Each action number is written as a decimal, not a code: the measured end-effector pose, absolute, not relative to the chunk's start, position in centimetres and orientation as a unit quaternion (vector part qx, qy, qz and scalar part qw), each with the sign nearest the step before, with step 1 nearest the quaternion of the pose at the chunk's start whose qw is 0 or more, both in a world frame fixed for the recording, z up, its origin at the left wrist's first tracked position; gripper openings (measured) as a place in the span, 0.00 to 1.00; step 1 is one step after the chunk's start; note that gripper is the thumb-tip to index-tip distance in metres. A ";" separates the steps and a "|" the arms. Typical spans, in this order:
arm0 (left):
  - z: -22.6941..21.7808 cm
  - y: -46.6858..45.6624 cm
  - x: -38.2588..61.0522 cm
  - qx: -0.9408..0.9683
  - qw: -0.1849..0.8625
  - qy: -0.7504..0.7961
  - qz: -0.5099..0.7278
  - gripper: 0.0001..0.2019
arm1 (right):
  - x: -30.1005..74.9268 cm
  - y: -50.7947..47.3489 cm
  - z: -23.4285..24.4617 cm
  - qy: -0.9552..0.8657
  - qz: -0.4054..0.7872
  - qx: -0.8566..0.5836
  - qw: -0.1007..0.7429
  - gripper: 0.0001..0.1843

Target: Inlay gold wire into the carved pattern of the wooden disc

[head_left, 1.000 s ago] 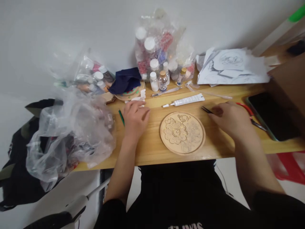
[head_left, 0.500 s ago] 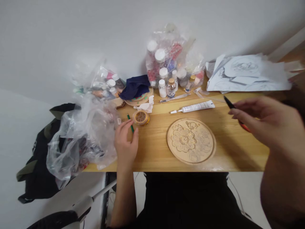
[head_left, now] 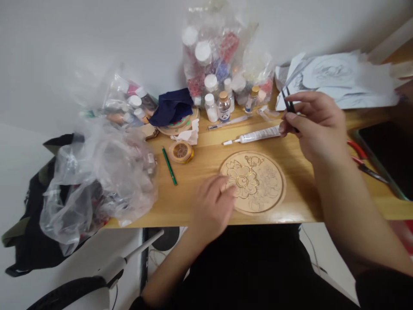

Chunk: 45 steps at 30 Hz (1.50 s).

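A round wooden disc (head_left: 258, 183) carved with a flower lies on the wooden table (head_left: 200, 165), part of the flower outlined in gold. My left hand (head_left: 213, 206) rests at the disc's left rim, its fingers loosely curled and blurred by motion. My right hand (head_left: 311, 122) is raised above the table's right side and pinches black tweezers (head_left: 288, 103), tips pointing up. Just below that hand lies a white glue tube (head_left: 254, 136). A spool of gold wire (head_left: 181, 152) and a green pencil (head_left: 169, 165) lie left of the disc.
Clear bags of small jars (head_left: 214, 56) stand against the wall, with another bag (head_left: 97, 172) at the table's left end. Sketch papers (head_left: 335, 82) lie at the back right. Red-handled pliers (head_left: 361, 159) and a dark phone (head_left: 387, 153) sit at the right.
My left hand left the pencil and spool and moved right to the disc's rim. My right hand swung left and toward the wall with the tweezers, above the glue tube.
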<state>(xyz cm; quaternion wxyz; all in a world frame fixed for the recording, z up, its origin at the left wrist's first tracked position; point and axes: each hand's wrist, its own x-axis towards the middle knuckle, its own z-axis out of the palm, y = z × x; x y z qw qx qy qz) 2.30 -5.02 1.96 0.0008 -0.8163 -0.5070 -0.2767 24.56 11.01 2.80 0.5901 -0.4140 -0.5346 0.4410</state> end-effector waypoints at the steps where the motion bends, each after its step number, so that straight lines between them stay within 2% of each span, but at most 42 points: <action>1: 1.9 -5.4 3.4 -0.838 -0.013 -0.470 -0.278 0.06 | 24.5 10.8 2.8 -0.533 0.435 -0.416 0.595 0.11; 5: 1.5 -6.1 7.2 -0.889 -0.008 -0.360 -0.284 0.06 | 24.5 10.2 3.7 -0.504 0.453 -0.411 0.609 0.06; 8: 1.1 -5.8 9.0 -0.923 0.039 -0.291 -0.249 0.09 | 24.8 10.2 4.2 -0.453 0.501 -0.412 0.612 0.09; 13: -0.1 -5.1 10.3 -0.955 0.118 -0.220 -0.160 0.17 | 24.9 10.4 4.3 -0.444 0.495 -0.468 0.582 0.15; 19: -1.6 -5.8 10.4 -0.965 0.164 -0.185 -0.083 0.22 | 24.9 10.3 3.8 -0.482 0.490 -0.451 0.570 0.16; 23: -1.6 -5.9 10.3 -0.967 0.151 -0.192 -0.069 0.23 | 24.6 10.3 3.7 -0.487 0.486 -0.415 0.596 0.16; 26: -1.2 -5.7 10.3 -0.970 0.134 -0.191 -0.064 0.23 | 24.4 10.2 3.5 -0.504 0.493 -0.398 0.587 0.20; 29: -0.9 -5.5 10.1 -0.967 0.118 -0.200 -0.105 0.22 | 24.3 10.0 2.7 -0.582 0.455 -0.425 0.524 0.22; 34: -1.1 -5.4 9.8 -0.963 0.101 -0.206 -0.145 0.20 | 24.3 10.5 0.9 -0.769 0.224 -0.509 0.315 0.15; 37: -1.3 -5.5 9.7 -0.968 0.094 -0.195 -0.130 0.21 | 24.3 11.0 0.2 -0.828 0.109 -0.503 0.223 0.16; 41: -1.2 -5.4 9.7 -0.973 0.092 -0.183 -0.109 0.21 | 24.8 11.6 0.0 -0.847 0.104 -0.484 0.190 0.13; 43: -1.2 -5.4 9.7 -0.973 0.094 -0.181 -0.103 0.22 | 25.3 11.8 0.0 -0.848 0.122 -0.468 0.215 0.11; 45: -1.3 -5.4 9.8 -0.972 0.099 -0.184 -0.107 0.22 | 25.8 11.8 0.3 -0.837 0.120 -0.457 0.275 0.11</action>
